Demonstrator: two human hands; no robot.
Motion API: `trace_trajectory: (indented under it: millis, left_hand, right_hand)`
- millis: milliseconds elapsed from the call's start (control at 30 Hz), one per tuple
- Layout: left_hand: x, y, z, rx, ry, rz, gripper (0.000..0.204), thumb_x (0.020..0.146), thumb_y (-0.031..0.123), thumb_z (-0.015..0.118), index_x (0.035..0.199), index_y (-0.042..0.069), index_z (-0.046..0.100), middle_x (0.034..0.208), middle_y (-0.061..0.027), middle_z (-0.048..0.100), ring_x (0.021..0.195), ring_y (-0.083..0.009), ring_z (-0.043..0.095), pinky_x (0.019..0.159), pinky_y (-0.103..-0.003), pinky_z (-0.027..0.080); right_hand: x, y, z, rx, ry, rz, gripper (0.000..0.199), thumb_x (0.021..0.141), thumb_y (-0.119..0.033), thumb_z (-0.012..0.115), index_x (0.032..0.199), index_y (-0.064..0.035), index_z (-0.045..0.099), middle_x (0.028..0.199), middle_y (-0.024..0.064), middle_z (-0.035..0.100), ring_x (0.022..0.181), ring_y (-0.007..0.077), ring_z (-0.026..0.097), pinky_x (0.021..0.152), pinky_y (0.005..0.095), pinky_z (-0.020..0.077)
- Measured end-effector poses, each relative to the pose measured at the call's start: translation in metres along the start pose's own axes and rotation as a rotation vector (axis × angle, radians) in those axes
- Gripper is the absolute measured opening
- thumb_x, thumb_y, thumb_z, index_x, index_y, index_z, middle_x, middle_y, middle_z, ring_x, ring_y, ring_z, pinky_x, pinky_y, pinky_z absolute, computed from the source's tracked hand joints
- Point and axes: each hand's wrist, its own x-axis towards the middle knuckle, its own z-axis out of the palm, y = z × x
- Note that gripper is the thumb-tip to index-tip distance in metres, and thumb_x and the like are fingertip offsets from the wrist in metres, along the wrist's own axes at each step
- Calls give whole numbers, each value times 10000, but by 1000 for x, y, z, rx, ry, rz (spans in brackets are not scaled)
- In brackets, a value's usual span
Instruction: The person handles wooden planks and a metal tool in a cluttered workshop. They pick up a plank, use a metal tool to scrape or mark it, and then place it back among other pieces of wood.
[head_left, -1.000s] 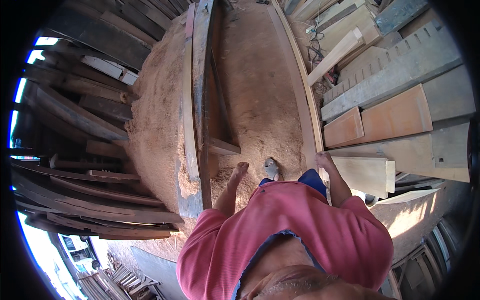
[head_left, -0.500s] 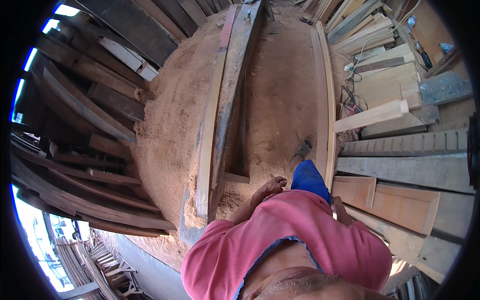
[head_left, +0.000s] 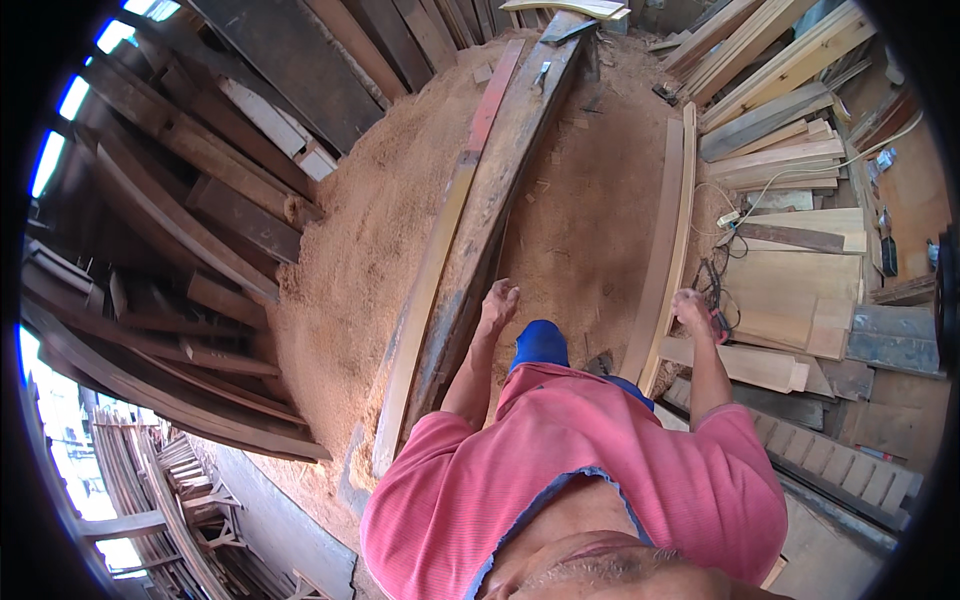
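Note:
My left hand hangs in the air just right of the long, worn timber bench. Its fingers are loosely bent and a little apart, with nothing in them. Out to the right, my right hand has its fingers curled in, and no object shows in it. It appears above or beside the long, narrow boards standing along the right of the floor; whether it touches them I cannot tell. A strip with yellow and red parts runs along the bench's left edge. A small metal tool lies near its far end.
Sawdust is heaped left of the bench. Dark planks lean along the left side. Stacked pale boards fill the right, with a power cord and a red tool among them. A curved pale piece rests at the bench's far end.
I have moved forward along the bench, so the far end shows more. My left hand has risen away from my body, and my right hand has swung out from my side.

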Motion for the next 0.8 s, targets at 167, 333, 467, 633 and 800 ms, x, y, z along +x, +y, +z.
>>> trace_trajectory:
  millis: [167,333,467,633,800]
  left_hand:
    - [100,-30,-38,175,132,12,717,911,461,597,1427,-11,438,1337,-285,571,1270,-424,537,1085,-446,424]
    - [192,-6,-53,319,225,-122,762,882,472,603,1449,3,404,1445,-301,450,1354,-448,427,1142,-523,305]
    - [288,5,-58,461,208,-194,860,833,485,621,1491,-1,355,1500,-306,361,1381,-509,339,1173,-561,221]
    - [403,74,-76,471,152,-43,835,838,458,612,1473,-28,368,1468,-311,404,1364,-482,381,1167,-538,267]
    - [517,117,-95,258,-31,-28,767,847,405,628,1438,-35,416,1458,-316,416,1372,-458,382,1166,-506,288]
  right_hand:
    - [69,-56,39,300,-40,35,181,932,-220,622,1034,-73,648,778,21,655,553,124,596,431,235,429]
    - [97,-62,91,26,-181,147,216,933,-244,637,1030,-51,638,751,33,632,531,131,578,410,273,412]
    - [129,-67,108,-28,-212,267,141,891,-169,614,816,-51,631,645,35,574,481,141,541,392,289,386]
    - [195,-108,114,32,-67,409,177,858,-120,576,686,-83,592,588,33,537,455,155,528,378,299,368]
    - [304,-231,155,-87,-11,12,230,893,-195,607,707,-59,598,586,29,535,478,150,527,410,316,391]
